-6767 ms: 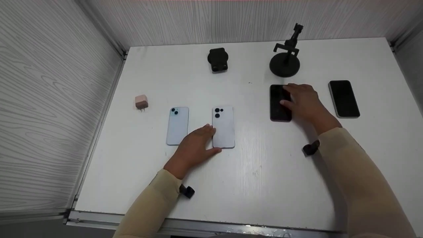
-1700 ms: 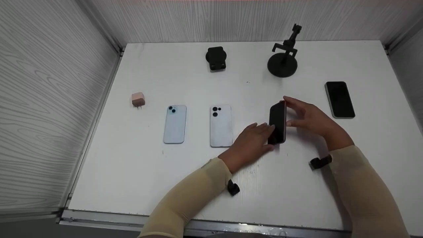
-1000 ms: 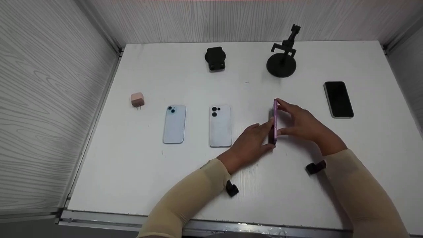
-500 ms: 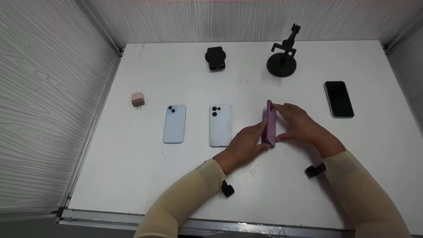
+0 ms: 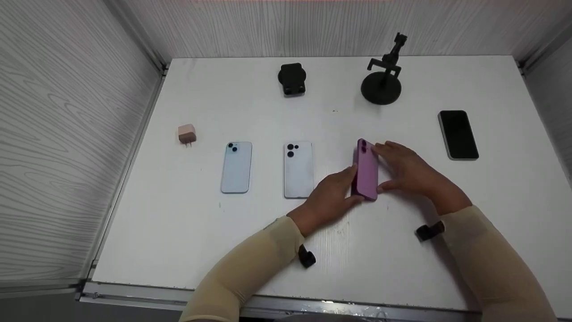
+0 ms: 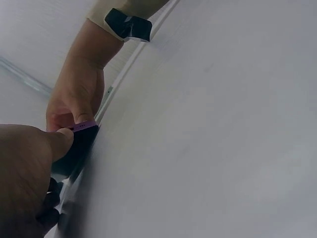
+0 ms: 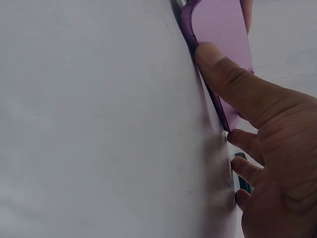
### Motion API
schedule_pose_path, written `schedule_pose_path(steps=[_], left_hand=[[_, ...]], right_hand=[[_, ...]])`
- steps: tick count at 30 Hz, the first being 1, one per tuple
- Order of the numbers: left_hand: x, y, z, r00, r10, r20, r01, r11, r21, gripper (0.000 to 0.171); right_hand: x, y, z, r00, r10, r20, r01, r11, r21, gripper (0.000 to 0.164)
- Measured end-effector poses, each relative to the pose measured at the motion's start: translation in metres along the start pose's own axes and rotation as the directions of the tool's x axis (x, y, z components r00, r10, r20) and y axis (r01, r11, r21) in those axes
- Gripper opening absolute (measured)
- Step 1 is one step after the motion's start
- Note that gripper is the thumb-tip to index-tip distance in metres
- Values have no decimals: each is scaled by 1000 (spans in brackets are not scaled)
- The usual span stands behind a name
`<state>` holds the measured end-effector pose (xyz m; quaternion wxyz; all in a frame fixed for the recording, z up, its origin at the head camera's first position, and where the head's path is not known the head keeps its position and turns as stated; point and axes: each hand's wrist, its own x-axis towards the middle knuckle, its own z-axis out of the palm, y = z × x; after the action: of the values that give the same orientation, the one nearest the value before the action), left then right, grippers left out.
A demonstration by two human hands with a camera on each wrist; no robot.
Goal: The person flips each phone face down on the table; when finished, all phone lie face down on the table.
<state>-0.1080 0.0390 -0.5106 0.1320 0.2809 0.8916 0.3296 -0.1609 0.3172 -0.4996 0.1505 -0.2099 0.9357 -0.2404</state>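
Observation:
A purple smartphone [image 5: 368, 172] is tilted on the table, its back with the camera lenses facing up and its left edge raised. My left hand [image 5: 328, 197] holds that raised edge, the thumb at the lower corner. On the opposite side, my right hand [image 5: 406, 174] grips the phone's right edge between thumb and fingers. The right wrist view shows the right thumb [image 7: 223, 69] against the purple back [image 7: 220, 25] near its edge. From the left wrist view, the phone's dark screen [image 6: 77, 151] faces down toward the tabletop, partly hidden by the left hand.
A light blue phone [image 5: 236, 167] and a white phone [image 5: 298, 170] lie face down to the left. A black-screened phone [image 5: 458, 135] lies at right. Behind stand a black phone stand [image 5: 381, 88] and a folded black holder [image 5: 292, 79]. A pink charger plug [image 5: 187, 133] sits far left.
The purple phone lay screen up at first, under the right hand. Both hands have turned it over through its edge, so its back now shows. The left hand came over from the white phone.

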Motion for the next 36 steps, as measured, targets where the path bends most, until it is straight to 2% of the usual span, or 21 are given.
schedule_pose_path(steps=[5,11,14,20,29,36], left_hand=[[1,-2,2,999,-29,18,28,998,59,87],[3,-4,2,1000,-13,10,10,982,189,88],[3,-4,2,1000,-20,14,16,976,216,88],[2,-4,2,1000,-18,15,14,966,258,86],[3,-3,4,999,-30,30,20,954,298,86],[3,2,4,997,-63,41,48,952,303,85]], right_hand=[[-3,0,-1,1000,-14,1,14,1000,26,113],[-2,2,1,999,-47,3,47,999,1,105],[-1,3,1,999,-52,8,52,999,-5,104],[-1,2,0,999,-31,41,31,1000,-4,104],[-1,4,-2,997,-50,52,50,999,1,103],[0,4,-4,996,-41,75,40,999,11,101]])
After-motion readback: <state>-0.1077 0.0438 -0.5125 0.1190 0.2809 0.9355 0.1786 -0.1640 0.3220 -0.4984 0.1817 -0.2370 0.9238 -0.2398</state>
